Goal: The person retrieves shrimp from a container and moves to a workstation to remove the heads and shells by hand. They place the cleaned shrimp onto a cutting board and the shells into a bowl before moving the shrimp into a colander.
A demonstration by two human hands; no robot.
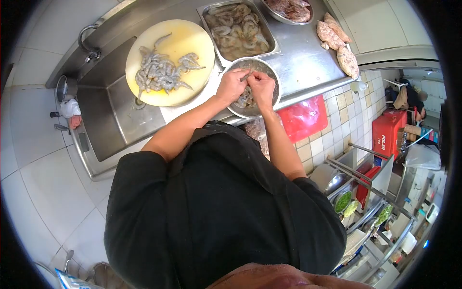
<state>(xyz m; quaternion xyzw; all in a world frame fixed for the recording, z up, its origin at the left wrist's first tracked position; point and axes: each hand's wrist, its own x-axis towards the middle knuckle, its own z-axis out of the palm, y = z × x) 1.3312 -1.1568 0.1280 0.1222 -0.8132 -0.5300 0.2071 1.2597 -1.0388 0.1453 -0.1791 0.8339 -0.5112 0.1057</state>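
Observation:
My left hand (232, 86) and my right hand (261, 87) meet above a round metal bowl (274, 72) at the sink counter's front edge. Fingertips of both are pinched together on a small greyish shrimp (248, 75), mostly covered by the fingers. Shrimp shells and pieces (245, 99) lie in the bowl beneath. To the left, a pile of grey shrimp (161, 70) rests on a round, yellowish cutting board (192, 41). Behind the bowl, a rectangular steel pan (277, 49) holds many more shrimp in liquid (238, 29).
A steel sink (101, 111) with a faucet (90, 48) is at left. Another metal bowl (288, 20) with meat stands at the back, and large pinkish pieces (337, 38) lie on the right counter. Below the edge is a red tub (303, 118). Shelving (365, 180) stands at right.

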